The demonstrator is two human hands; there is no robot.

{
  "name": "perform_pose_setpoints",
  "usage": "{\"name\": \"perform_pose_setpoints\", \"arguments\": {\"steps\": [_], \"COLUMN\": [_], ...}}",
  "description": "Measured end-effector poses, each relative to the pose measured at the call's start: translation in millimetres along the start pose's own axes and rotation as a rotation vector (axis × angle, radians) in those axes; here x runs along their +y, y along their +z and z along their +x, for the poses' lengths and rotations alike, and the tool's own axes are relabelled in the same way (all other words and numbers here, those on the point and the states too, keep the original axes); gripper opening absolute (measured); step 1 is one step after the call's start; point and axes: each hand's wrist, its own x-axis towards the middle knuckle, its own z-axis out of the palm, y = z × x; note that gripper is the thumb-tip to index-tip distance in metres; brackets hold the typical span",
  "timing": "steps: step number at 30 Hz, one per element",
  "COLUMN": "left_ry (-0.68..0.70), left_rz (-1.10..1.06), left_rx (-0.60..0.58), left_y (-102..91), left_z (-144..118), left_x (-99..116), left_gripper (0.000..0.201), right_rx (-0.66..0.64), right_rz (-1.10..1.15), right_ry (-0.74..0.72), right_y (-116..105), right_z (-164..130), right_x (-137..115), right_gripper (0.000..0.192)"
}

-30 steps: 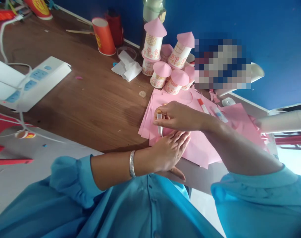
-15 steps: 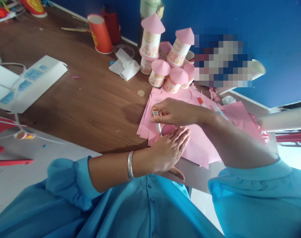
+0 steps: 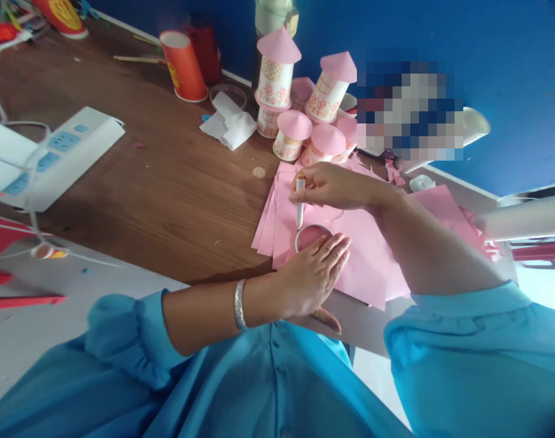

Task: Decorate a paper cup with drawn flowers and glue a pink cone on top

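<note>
My right hand [image 3: 325, 185] is closed around a white marker [image 3: 300, 207], held nearly upright with its tip down at the edge of a round, pale-rimmed ring [image 3: 297, 241]. The ring lies on a stack of pink paper sheets [image 3: 362, 261], and I cannot tell its exact kind. My left hand [image 3: 311, 277] rests flat over the ring's near side, fingers stretched out, covering part of it. A curved line shows on the paper just beyond the ring, partly hidden below my right hand.
Paper-cup towers with pink cone roofs [image 3: 276, 76] stand behind the paper. Left of them are a crumpled white tissue [image 3: 229, 121] and a red paper cup [image 3: 183, 67]. A white power strip [image 3: 76, 152] with cables lies at left. A tape roll [image 3: 422, 183] sits at right.
My right hand and the marker have moved up and right along the ring's edge, and the marker stands more upright. More of the ring shows. My left hand has stayed in place.
</note>
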Motion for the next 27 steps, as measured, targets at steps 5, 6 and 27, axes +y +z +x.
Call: {"name": "perform_pose_setpoints", "arguments": {"steps": [5, 6, 27], "left_ry": [-0.012, -0.015, 0.05], "left_rz": [-0.042, -0.051, -0.218], "left_rx": [-0.023, -0.031, 0.03], "left_y": [-0.2, -0.4, -16.7], "left_z": [-0.6, -0.8, -3.4], "left_x": [0.8, 0.7, -21.4], "left_gripper": [0.132, 0.131, 0.093], "right_rx": [0.004, 0.023, 1.044], "right_rz": [0.094, 0.107, 1.085], "right_ry": [0.024, 0.025, 0.015], "right_y": [-4.3, -5.9, 65.6], "right_z": [-1.2, -2.9, -110.2], "right_x": [6.9, 7.6, 59.1], "right_gripper": [0.044, 0.044, 0.038]}}
